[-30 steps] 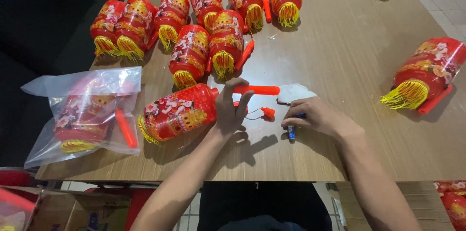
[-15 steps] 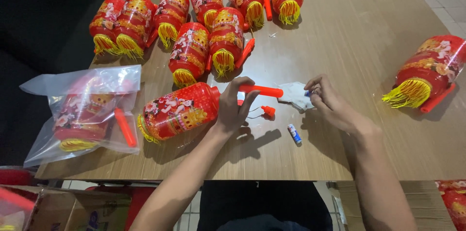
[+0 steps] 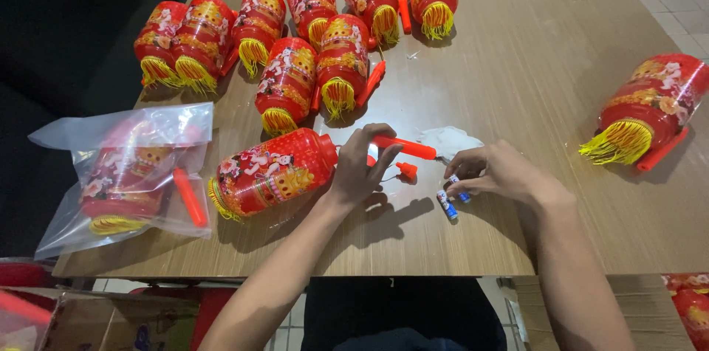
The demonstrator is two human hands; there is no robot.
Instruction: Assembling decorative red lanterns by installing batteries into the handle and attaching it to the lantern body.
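Okay, left hand point(image 3: 360, 170) gripped the orange handle stick point(image 3: 405, 147) of a red lantern point(image 3: 269, 172) lying on its side on the wooden table point(image 3: 532, 78), fingers curled over the stick near the lantern's top. Right hand point(image 3: 496, 172) pinched a small battery point(image 3: 459, 188) at its fingertips; a second battery point(image 3: 447, 205) lay on the table just beside it. White crumpled plastic point(image 3: 449, 140) sat between the hands (partly hidden). Bagged lantern point(image 3: 125, 174) lay at left, a cluster of lanterns point(image 3: 295, 48) beyond, one lantern point(image 3: 650, 111) far right.
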